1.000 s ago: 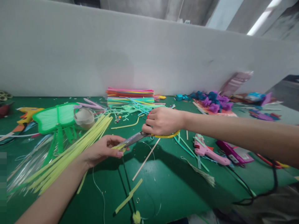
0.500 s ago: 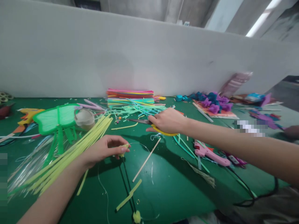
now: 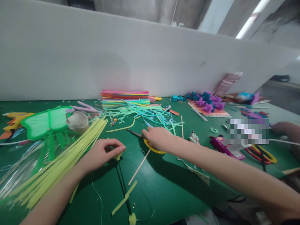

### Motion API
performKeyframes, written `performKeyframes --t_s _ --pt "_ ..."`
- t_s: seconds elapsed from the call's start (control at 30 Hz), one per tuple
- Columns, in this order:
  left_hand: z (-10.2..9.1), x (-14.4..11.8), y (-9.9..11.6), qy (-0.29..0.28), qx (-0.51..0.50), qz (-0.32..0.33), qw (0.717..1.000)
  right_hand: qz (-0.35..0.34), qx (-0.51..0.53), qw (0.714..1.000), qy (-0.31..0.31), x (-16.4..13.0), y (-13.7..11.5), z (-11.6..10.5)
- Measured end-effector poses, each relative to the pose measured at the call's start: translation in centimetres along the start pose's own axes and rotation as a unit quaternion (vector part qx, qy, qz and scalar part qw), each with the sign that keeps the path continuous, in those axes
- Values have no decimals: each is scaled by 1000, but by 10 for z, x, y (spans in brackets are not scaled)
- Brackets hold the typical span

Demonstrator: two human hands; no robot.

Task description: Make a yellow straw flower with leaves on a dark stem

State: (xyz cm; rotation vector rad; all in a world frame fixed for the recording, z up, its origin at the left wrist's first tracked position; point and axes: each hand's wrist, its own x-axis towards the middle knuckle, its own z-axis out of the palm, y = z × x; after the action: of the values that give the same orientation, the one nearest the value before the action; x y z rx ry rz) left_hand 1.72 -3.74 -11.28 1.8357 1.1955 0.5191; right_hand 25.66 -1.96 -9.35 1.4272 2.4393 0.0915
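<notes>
My left hand [image 3: 103,154] pinches a small yellow fuzzy piece [image 3: 118,155], mostly hidden by the fingers. A thin clear thread loops away from it, and dark strands run down to a yellow fuzzy ball [image 3: 132,218] at the table's front edge. My right hand [image 3: 157,138] is closed around the yellow handles of scissors [image 3: 136,134], low over the table, blades pointing left. Under that hand lies a thin wooden stick [image 3: 139,167]. A short yellow pipe cleaner [image 3: 124,198] and a tiny ring [image 3: 134,205] lie nearer me.
Yellow pipe cleaners [image 3: 70,159] and a green winged shape [image 3: 48,122] lie left. Pale green and blue strips [image 3: 150,114] spread behind my hands. A yellow glue gun [image 3: 16,120] lies far left. Another person's hand [image 3: 287,129] is at right, near red-and-yellow handles [image 3: 262,153].
My right hand has come lower and nearer me with the scissors. My left hand keeps its pinch. The view has shifted slightly right, and more of the other person's hand shows.
</notes>
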Motion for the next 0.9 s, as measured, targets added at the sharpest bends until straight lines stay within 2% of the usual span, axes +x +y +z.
performKeyframes --t_s 0.13,0.23,0.3,0.4,0.47,0.5,0.73,0.9 --pt "2 1 -2 19 4 9 1000 8 31 999 26 -12 -5 3" --pt "3 2 -4 6 0 10 1000 35 145 982 120 -25 -14 10" --pt "4 2 -4 -1 -10 7 1000 32 306 937 164 -32 -22 16" --pt "5 3 -1 -4 -35 -7 999 9 535 834 134 -35 -36 22" --pt "6 3 1 -10 -59 -26 998 6 602 790 117 -33 -43 24" --pt "5 3 1 -14 -74 -38 996 7 612 782 120 -31 -45 24" --pt "-1 3 -4 -57 -200 -122 971 -19 591 796 132 -27 -47 23" --pt "-3 2 -7 -67 -223 -146 961 -19 584 801 129 -25 -49 23"
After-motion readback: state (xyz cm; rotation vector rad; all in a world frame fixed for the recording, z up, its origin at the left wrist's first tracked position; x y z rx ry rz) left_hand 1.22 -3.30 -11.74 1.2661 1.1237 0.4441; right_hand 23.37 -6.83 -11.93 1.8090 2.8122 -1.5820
